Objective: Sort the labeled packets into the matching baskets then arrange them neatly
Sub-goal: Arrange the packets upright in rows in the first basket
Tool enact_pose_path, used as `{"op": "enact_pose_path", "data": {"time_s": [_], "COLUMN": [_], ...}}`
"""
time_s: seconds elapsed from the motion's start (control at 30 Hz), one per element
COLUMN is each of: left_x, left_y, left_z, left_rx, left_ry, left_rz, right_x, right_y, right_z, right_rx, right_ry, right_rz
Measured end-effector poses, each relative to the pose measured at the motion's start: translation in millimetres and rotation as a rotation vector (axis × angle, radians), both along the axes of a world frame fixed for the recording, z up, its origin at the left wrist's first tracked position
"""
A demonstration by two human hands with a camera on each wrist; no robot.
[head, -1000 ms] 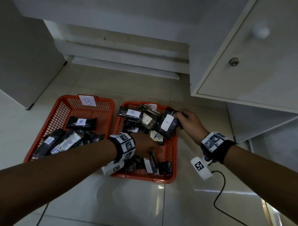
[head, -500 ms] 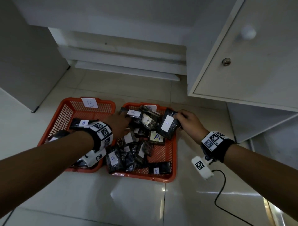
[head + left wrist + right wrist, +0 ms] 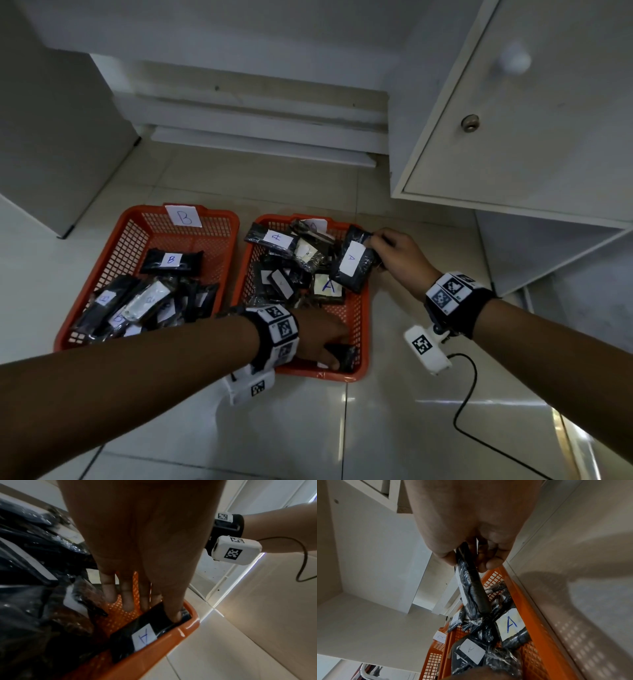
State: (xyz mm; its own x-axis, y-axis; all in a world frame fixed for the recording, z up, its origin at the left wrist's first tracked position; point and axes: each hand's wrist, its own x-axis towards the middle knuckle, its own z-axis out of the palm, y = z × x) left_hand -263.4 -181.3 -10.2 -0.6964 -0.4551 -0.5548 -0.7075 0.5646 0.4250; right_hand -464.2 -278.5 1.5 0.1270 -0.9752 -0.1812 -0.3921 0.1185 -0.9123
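Two orange baskets sit side by side on the tiled floor. The left basket carries a B tag and holds B packets. The right basket holds a jumble of black packets marked A. My right hand pinches one black A packet by its end over the basket's far right rim; in the right wrist view the hand holds the packet on edge. My left hand reaches into the near right corner, where its straight fingers touch an A packet lying against the wall.
A white cabinet with a door knob overhangs the floor at the right. More white furniture stands at the left, and a stepped white base lies behind the baskets. A black cable trails across the tiles below my right wrist.
My left hand swung from the far left of the A basket back to its near right corner and now rests on a packet there. My right hand kept its packet and stayed in place.
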Motion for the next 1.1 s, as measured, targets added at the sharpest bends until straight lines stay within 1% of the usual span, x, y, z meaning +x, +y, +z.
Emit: {"op": "enact_pose_path", "data": {"time_s": [0.1, 0.17, 0.27, 0.43, 0.5, 0.53, 0.6, 0.67, 0.77, 0.9, 1.03, 1.1], "left_x": [-3.8, 3.1, 26.8, 79.6, 95.2, 100.8, 105.8, 101.6, 81.0, 51.9, 43.5, 45.3], "left_y": [-1.5, -9.7, -25.1, -50.7, -57.4, -59.7, -62.0, -61.9, -62.1, -67.2, -71.6, -73.7], "left_z": [-2.9, 4.4, 19.8, 50.8, 60.0, 61.0, 56.5, 45.4, 25.6, 8.2, -4.8, -6.5], "left_rx": [0.021, 0.036, 0.007, -0.015, -0.093, -0.156, -0.275, -0.331, -0.316, -0.299, -0.294, -0.298], "left_ry": [0.012, 0.013, 0.009, 0.108, 0.108, 0.080, -0.012, -0.053, -0.072, -0.131, -0.191, -0.239], "left_rz": [0.066, 0.105, 0.159, 0.307, 0.341, 0.345, 0.338, 0.304, 0.229, 0.107, 0.049, -0.007], "right_x": [-1.2, -4.9, -10.5, -6.0, -1.1, 2.0, 10.3, 18.2, 22.3, 16.5, 10.1, 7.4], "right_y": [0.7, -0.6, -1.5, 4.2, 5.1, 5.8, 7.4, 8.7, 6.2, 0.0, -0.1, 0.2], "right_z": [1.3, -1.0, -4.1, 0.4, -2.5, -4.9, -9.1, -12.6, -16.0, -19.9, -22.5, -22.7], "right_rx": [0.020, 0.012, -0.047, -0.119, -0.115, -0.114, -0.119, -0.108, -0.085, -0.050, -0.058, -0.063], "right_ry": [-0.006, 0.025, 0.142, 0.325, 0.440, 0.528, 0.710, 0.803, 0.790, 0.636, 0.585, 0.561], "right_rz": [0.039, 0.092, 0.227, 0.367, 0.454, 0.503, 0.586, 0.619, 0.617, 0.590, 0.560, 0.551]}}
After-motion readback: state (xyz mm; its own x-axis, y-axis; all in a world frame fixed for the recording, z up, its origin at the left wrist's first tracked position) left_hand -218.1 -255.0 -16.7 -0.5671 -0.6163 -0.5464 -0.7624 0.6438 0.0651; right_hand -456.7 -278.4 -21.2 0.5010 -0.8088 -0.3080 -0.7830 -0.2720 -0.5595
